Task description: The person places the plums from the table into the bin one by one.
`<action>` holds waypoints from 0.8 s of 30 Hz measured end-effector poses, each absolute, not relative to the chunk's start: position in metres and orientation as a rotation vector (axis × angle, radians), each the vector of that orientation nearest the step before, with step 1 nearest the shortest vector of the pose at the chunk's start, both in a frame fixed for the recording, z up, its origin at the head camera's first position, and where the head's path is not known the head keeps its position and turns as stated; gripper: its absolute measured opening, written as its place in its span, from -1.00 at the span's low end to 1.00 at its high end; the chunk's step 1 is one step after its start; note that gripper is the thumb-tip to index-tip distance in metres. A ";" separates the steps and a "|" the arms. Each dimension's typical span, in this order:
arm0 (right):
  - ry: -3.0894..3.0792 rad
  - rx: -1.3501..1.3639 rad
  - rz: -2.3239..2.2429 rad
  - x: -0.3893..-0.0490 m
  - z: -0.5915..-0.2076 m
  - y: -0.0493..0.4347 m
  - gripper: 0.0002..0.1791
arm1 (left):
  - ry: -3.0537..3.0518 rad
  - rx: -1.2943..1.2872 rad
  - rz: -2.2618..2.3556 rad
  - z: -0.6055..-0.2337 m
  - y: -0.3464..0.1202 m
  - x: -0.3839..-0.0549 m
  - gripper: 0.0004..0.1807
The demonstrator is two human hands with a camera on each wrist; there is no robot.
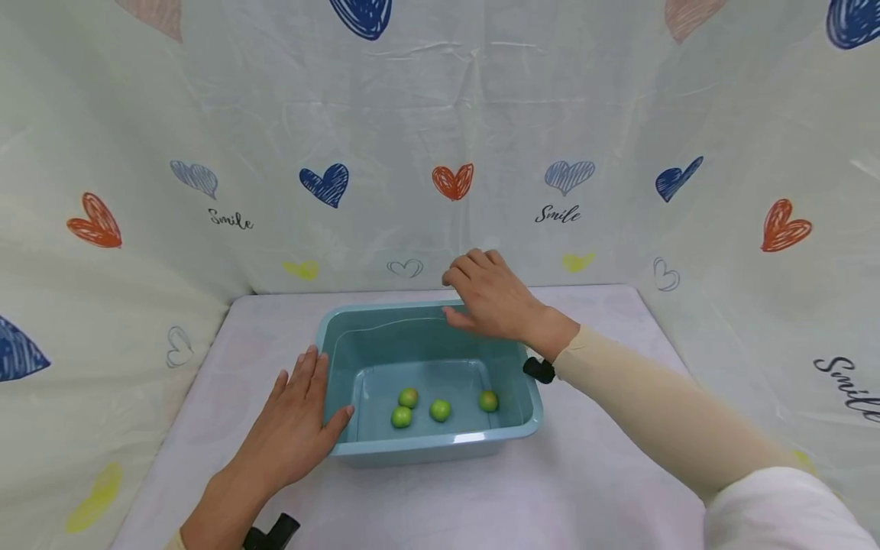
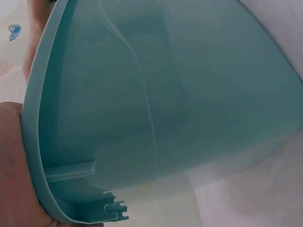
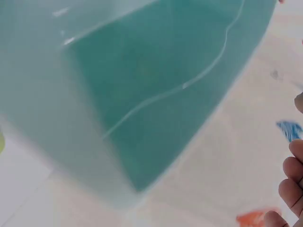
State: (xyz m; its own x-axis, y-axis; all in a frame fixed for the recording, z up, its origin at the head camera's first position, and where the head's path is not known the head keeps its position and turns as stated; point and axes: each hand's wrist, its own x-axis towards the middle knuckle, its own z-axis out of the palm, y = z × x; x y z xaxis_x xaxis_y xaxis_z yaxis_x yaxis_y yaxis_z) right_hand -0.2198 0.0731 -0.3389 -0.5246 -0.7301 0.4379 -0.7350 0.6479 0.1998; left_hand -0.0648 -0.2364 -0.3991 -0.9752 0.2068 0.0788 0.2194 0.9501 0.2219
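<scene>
A light blue plastic basin (image 1: 440, 441) stands on the table, and several small round green fruits (image 1: 440, 410) lie on its floor toward the near side. My left hand (image 1: 292, 424) rests along the basin's left rim, fingers straight and thumb over the near left corner. In the left wrist view, part of that hand (image 2: 14, 165) lies against the rim, beside the basin's outer wall (image 2: 113, 94). Over the basin's back right rim hovers my right hand (image 1: 491, 298), fingers loosely bent and holding nothing. The right wrist view catches its fingertips (image 3: 293, 175) away from the basin wall (image 3: 156, 118).
A pale cloth covers the table (image 1: 550, 489). Behind and at both sides hangs a white curtain (image 1: 412, 99) printed with hearts and the word "Smile". Black wrist cameras (image 1: 539, 370) sit under both wrists.
</scene>
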 end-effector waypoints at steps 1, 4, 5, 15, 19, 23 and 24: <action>-2.384 1.127 0.024 -0.220 -0.337 0.078 -0.59 | -3.050 -0.333 -0.354 -0.399 -0.236 -0.065 -0.02; -2.407 1.069 0.052 -0.221 -0.333 0.095 -0.60 | -3.053 -0.333 -0.368 -0.399 -0.237 -0.064 -0.02; -2.416 1.047 0.058 -0.221 -0.332 0.101 -0.60 | -3.053 -0.336 -0.374 -0.399 -0.237 -0.064 -0.03; -2.479 0.824 0.071 -0.215 -0.361 0.162 -0.60 | -3.048 -0.338 -0.380 -0.398 -0.237 -0.063 -0.03; -2.490 0.787 0.082 -0.211 -0.388 0.181 -0.61 | -3.042 -0.342 -0.389 -0.398 -0.237 -0.063 -0.03; -2.563 0.729 0.089 -0.204 -0.420 0.197 -0.59 | -3.045 -0.338 -0.403 -0.398 -0.237 -0.063 -0.03; -2.592 0.708 0.093 -0.202 -0.429 0.200 -0.59 | -3.045 -0.338 -0.404 -0.397 -0.237 -0.063 -0.03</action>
State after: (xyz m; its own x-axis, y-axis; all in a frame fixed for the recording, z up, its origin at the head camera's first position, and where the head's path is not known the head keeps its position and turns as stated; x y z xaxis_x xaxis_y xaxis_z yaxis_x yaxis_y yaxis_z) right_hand -0.2017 0.2000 -0.4286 -0.7673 -0.4667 0.4397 -0.4972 0.8661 0.0517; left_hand -0.0629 -0.2365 -0.3975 -0.9747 0.2088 0.0794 0.2223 0.9418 0.2521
